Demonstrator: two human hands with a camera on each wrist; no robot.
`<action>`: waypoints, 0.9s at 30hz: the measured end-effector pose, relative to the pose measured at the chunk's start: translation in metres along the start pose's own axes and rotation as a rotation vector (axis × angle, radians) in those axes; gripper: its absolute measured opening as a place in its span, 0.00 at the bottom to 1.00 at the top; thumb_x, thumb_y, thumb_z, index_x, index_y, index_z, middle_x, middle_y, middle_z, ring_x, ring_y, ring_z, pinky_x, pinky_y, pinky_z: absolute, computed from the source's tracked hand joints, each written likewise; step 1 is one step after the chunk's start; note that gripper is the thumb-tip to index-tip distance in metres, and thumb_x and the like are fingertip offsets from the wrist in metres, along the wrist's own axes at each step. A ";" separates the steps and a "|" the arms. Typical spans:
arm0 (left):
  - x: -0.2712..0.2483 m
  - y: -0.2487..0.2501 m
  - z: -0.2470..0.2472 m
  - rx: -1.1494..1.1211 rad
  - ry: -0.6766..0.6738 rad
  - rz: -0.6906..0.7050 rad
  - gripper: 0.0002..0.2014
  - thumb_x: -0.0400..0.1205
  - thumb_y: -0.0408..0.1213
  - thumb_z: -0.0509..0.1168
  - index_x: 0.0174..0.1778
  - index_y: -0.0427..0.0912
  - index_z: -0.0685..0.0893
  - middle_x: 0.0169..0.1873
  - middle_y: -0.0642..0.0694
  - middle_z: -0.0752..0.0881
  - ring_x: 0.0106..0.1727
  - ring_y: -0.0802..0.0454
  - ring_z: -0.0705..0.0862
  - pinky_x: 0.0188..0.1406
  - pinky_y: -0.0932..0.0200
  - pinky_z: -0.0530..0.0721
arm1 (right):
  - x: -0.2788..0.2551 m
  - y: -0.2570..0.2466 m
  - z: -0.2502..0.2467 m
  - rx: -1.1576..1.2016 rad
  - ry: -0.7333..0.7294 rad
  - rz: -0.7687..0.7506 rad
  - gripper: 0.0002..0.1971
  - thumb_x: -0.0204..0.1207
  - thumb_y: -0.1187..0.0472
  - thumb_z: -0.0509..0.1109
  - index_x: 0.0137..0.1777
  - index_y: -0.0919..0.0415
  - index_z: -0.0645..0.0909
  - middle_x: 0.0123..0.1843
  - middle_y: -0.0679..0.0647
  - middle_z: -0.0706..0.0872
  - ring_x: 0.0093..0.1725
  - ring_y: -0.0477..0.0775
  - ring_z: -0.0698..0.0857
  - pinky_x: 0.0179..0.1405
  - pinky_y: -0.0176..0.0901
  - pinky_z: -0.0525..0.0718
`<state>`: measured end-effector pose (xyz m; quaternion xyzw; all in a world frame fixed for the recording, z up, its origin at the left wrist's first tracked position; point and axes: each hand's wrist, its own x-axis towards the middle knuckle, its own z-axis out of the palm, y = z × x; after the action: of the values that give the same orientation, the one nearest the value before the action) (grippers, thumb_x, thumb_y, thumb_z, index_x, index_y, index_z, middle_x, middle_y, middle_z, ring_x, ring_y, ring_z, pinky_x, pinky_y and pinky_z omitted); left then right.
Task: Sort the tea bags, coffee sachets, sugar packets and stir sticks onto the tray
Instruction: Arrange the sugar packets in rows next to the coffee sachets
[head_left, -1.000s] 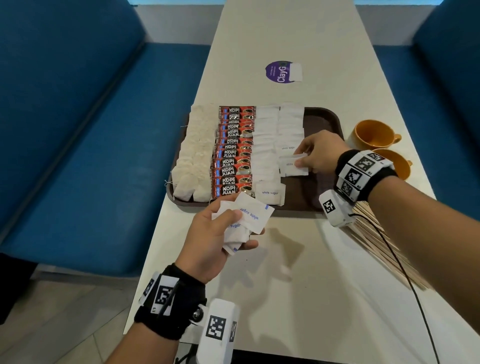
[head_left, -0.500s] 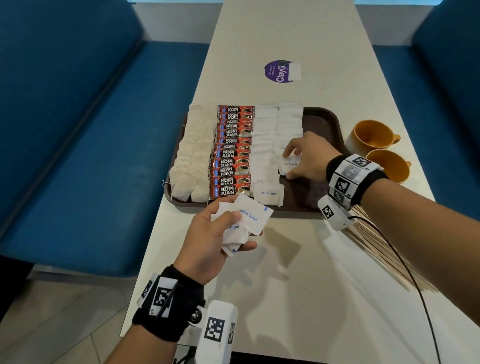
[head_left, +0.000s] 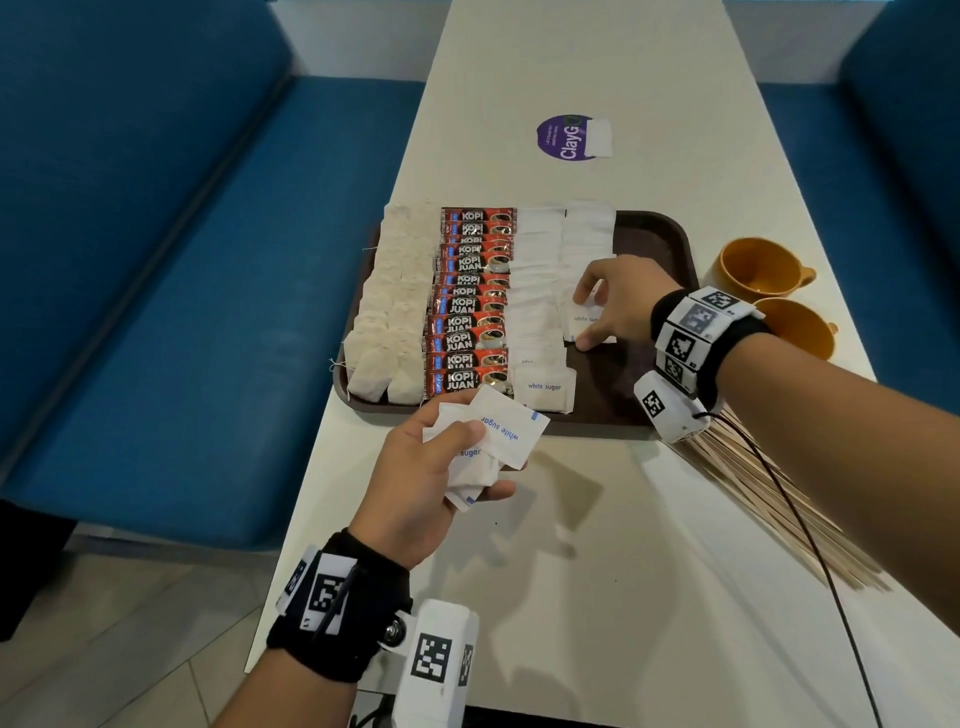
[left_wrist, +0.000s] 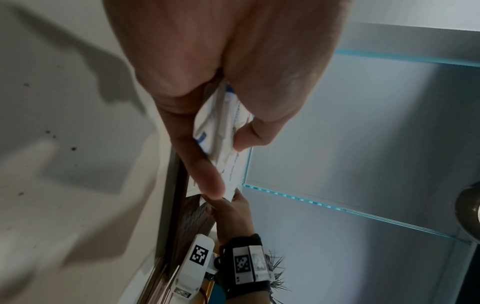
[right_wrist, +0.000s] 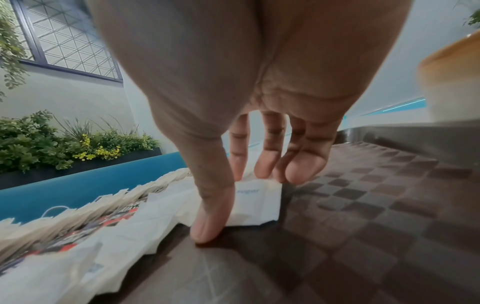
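Cream table (head_left: 597, 545) between blue benches (head_left: 156, 260); left hand (head_left: 421, 467) grips sugar packets (head_left: 498, 436), right hand (head_left: 618, 306) seemingly loose-fingered.

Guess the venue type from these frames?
Likely a cafe or canteen booth: blue padded bench seats flank a long white table, with a brown serving tray of sachets, two orange cups and a planter behind.

Head view: high, looking down the table (head_left: 597, 545) – wrist views: low, close, along the fingers – tray (head_left: 660, 234) shared.
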<state>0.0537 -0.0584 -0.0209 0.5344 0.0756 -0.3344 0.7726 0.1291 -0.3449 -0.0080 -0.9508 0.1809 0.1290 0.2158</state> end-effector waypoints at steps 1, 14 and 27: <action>0.000 0.000 0.000 -0.001 0.002 0.002 0.13 0.85 0.26 0.65 0.62 0.43 0.86 0.57 0.32 0.91 0.52 0.30 0.89 0.32 0.48 0.89 | 0.000 0.000 0.000 0.002 0.002 0.002 0.29 0.57 0.56 0.93 0.57 0.52 0.85 0.57 0.51 0.84 0.54 0.53 0.82 0.51 0.44 0.79; -0.013 0.006 0.005 -0.030 -0.015 0.062 0.11 0.85 0.25 0.65 0.59 0.43 0.86 0.52 0.37 0.93 0.46 0.43 0.92 0.32 0.48 0.90 | -0.102 -0.023 -0.015 0.471 0.097 -0.163 0.13 0.74 0.45 0.81 0.53 0.49 0.87 0.46 0.46 0.88 0.40 0.41 0.86 0.38 0.38 0.82; -0.028 0.002 0.021 -0.020 -0.077 0.146 0.20 0.82 0.29 0.71 0.70 0.34 0.80 0.54 0.39 0.91 0.48 0.42 0.91 0.34 0.53 0.89 | -0.185 -0.028 0.044 0.906 -0.055 -0.153 0.14 0.73 0.66 0.83 0.55 0.66 0.86 0.45 0.64 0.93 0.38 0.63 0.89 0.35 0.45 0.88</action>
<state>0.0286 -0.0640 0.0027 0.5175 0.0101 -0.2966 0.8026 -0.0340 -0.2478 0.0234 -0.7674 0.1426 0.0456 0.6234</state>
